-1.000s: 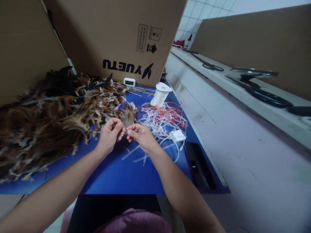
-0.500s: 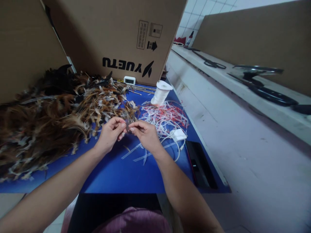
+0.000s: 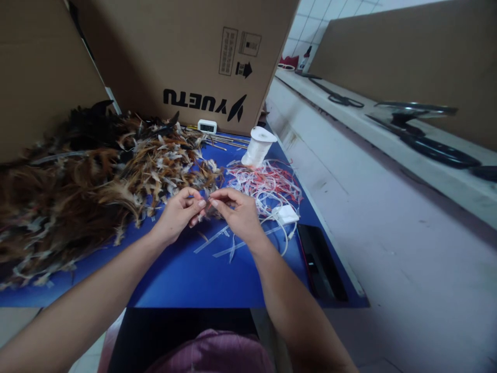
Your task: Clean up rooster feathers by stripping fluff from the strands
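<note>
My left hand point(image 3: 180, 213) is closed in a pinch over the blue table, with a small wispy feather point(image 3: 201, 218) showing at its fingertips. Close beside it, my right hand point(image 3: 237, 213) pinches what looks like a thin reddish strip point(image 3: 210, 204) between thumb and forefinger. The fingertips of both hands almost meet, and they partly hide these small pieces. Just left of my hands spreads a big heap of brown, black and pale feathers point(image 3: 128, 176). A tangle of red and clear plastic strips point(image 3: 267, 178) lies beyond my right hand.
A white spool point(image 3: 257, 147) stands behind the strips. A white charger point(image 3: 286, 214) with its cable and a black phone point(image 3: 321, 264) lie at the right. A small digital clock point(image 3: 207, 126) sits before a cardboard box point(image 3: 155, 57). Scissors point(image 3: 344, 99) rest on the ledge.
My right hand has shifted slightly to the right. A thin reddish strand now shows between the fingertips. Both hands keep pinching, and the things around them lie as before.
</note>
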`<action>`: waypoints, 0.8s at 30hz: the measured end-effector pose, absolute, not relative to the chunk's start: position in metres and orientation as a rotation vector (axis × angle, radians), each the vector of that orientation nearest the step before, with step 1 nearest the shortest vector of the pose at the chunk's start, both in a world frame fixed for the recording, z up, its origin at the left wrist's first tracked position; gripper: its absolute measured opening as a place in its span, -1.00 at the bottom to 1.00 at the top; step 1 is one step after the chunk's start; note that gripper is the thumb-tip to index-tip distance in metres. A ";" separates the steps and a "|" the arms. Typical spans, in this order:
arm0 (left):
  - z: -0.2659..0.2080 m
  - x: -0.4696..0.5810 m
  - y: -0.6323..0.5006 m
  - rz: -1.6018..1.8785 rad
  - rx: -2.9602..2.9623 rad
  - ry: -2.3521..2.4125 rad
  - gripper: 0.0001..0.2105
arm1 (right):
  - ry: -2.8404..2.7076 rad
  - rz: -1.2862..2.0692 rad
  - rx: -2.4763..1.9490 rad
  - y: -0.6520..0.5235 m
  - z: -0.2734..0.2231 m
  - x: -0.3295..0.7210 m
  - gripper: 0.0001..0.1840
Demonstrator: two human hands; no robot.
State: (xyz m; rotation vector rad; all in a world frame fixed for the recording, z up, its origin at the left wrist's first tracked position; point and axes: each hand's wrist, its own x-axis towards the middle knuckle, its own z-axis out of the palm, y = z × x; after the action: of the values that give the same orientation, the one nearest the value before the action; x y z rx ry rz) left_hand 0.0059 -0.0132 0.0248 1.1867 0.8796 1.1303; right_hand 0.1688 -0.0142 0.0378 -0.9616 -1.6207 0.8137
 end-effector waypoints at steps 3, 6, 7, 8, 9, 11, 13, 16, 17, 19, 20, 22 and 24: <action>0.025 0.006 -0.013 1.116 1.204 0.892 -0.75 | -1.664 0.769 -0.960 -0.015 0.040 0.169 -0.87; 0.026 0.006 -0.014 1.105 1.227 0.912 -0.75 | -1.693 0.731 -0.962 -0.016 0.041 0.170 -0.87; 0.026 0.006 -0.014 1.100 1.234 0.918 -0.75 | -1.697 0.728 -0.965 -0.017 0.042 0.170 -0.86; 0.026 0.006 -0.014 1.094 1.240 0.921 -0.75 | -1.700 0.726 -0.967 -0.017 0.042 0.170 -0.86; 0.026 0.006 -0.014 1.087 1.246 0.920 -0.75 | -1.705 0.724 -0.969 -0.017 0.043 0.170 -0.86; 0.026 0.006 -0.014 1.073 1.254 0.918 -0.75 | -1.723 0.709 -0.969 -0.018 0.043 0.171 -0.86; 0.026 0.006 -0.014 1.061 1.266 0.917 -0.75 | -1.753 0.682 -0.960 -0.018 0.044 0.171 -0.86; 0.026 0.006 -0.014 1.047 1.286 0.925 -0.76 | -1.812 0.633 -0.946 -0.019 0.045 0.172 -0.85; 0.026 0.006 -0.014 1.040 1.295 0.928 -0.77 | -1.833 0.611 -0.942 -0.019 0.045 0.172 -0.85; 0.026 0.006 -0.014 1.026 1.319 0.932 -0.78 | -1.873 0.561 -0.934 -0.019 0.046 0.172 -0.86; 0.026 0.006 -0.014 1.019 1.336 0.933 -0.79 | -1.891 0.538 -0.929 -0.018 0.046 0.172 -0.86; 0.025 0.005 -0.014 1.009 1.378 0.937 -0.79 | -1.918 0.508 -0.918 -0.018 0.045 0.172 -0.86; 0.025 0.005 -0.015 0.999 1.429 0.947 -0.79 | -1.934 0.502 -0.912 -0.018 0.044 0.171 -0.86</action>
State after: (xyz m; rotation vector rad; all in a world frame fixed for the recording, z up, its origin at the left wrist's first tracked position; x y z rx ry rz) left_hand 0.0047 -0.0147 0.0250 1.4290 0.9473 0.9989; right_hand 0.1714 -0.0185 0.0440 -0.9124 -1.9339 0.5022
